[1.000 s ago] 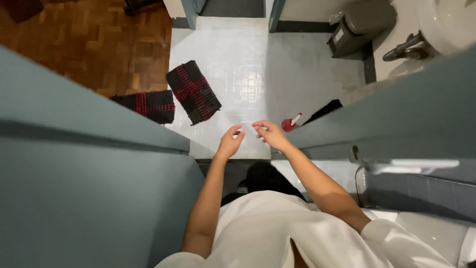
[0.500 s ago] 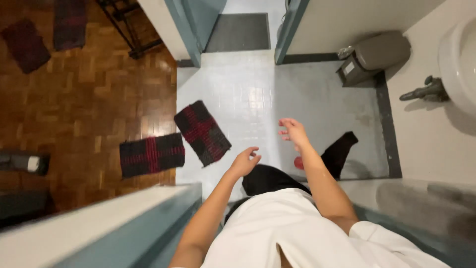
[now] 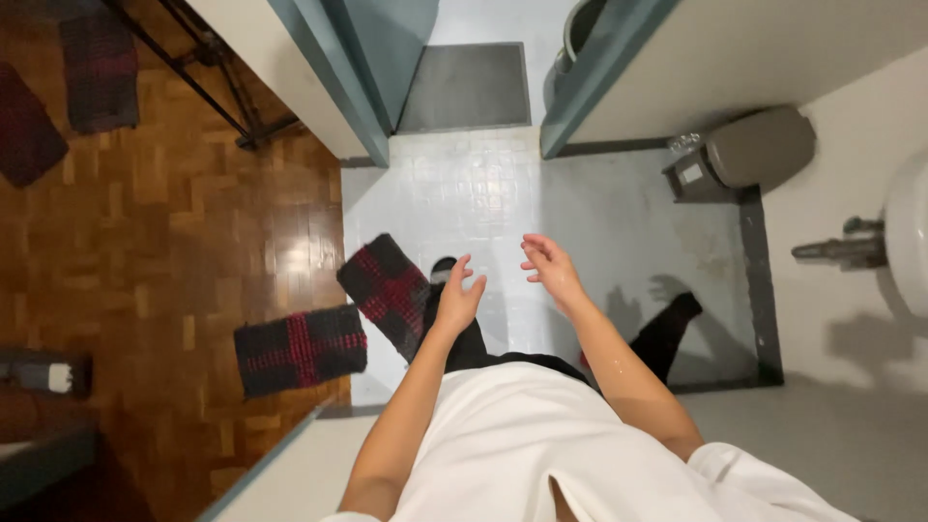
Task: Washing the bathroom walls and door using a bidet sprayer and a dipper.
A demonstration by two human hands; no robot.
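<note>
Seen from above, the person stands at a doorway where a wooden parquet floor (image 3: 145, 242) meets a pale tiled bathroom floor (image 3: 464, 193). Both hands are raised in front of the white shirt (image 3: 522, 435) and hold nothing: the left hand (image 3: 456, 298) has its fingers spread and relaxed, and the right hand (image 3: 549, 266) is likewise released, fingers loosely fanned, the two hands near each other but not touching. Below the left hand, a dark red-and-black checked mat (image 3: 387, 288) lies askew on the tiles, and a second checked mat (image 3: 300, 350) sits just beside it on the parquet edge. A grey lidded bin (image 3: 749, 153) stands against the far wall, and a white basin with a metal pipe (image 3: 841, 251) shows at the right edge. With loose mats underfoot and glossy tiles, steady footing seems the thing to mind; keeping the empty hands forward for balance looks sensible, and stepping clear of the skewed mat's corner would likely avoid a slip.
</note>
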